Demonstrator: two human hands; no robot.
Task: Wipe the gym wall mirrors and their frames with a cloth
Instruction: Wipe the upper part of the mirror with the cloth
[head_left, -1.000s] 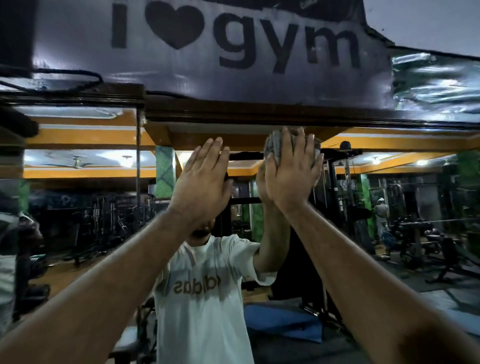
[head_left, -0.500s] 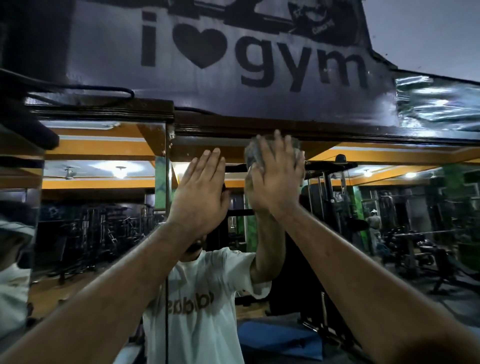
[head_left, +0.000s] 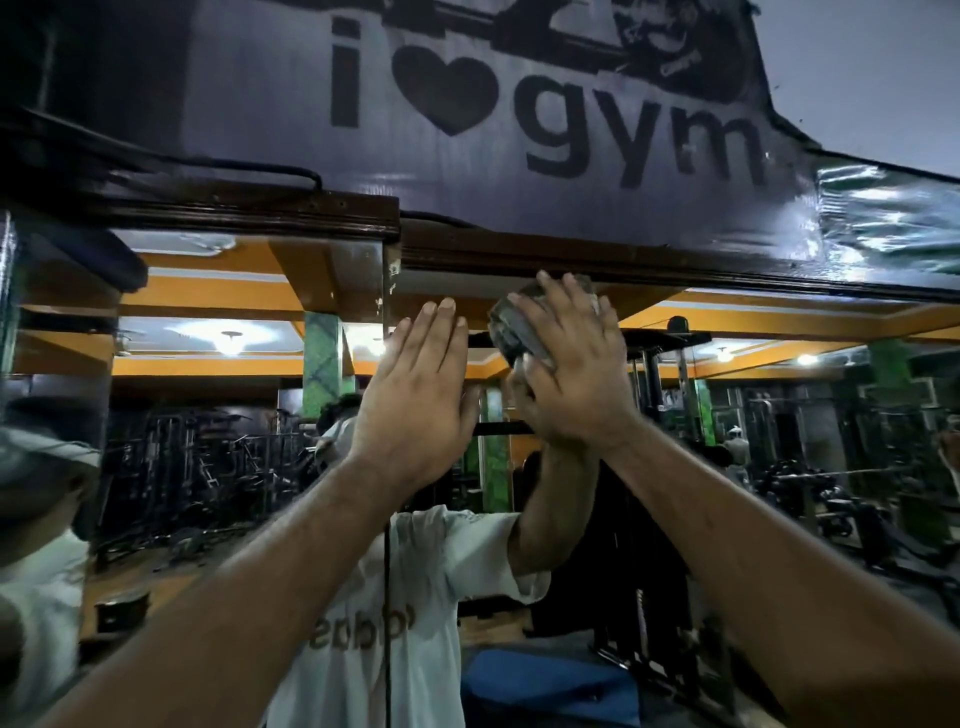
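Gym mirror (head_left: 779, 415): R hand (head_left: 571, 374) flat, pressing cloth (head_left: 511, 325) under fingers; L hand (head_left: 415, 405) flat, empty.

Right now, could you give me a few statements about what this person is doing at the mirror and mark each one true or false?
1. The right hand presses a cloth to the mirror. True.
2. The left hand holds a spray bottle. False: it holds nothing, fingers straight.
3. The cloth is near the top frame. True.
4. The sign above reads "no pain". False: it reads "i, heart, gym".
5. Both hands are lowered at the waist. False: both are raised high.
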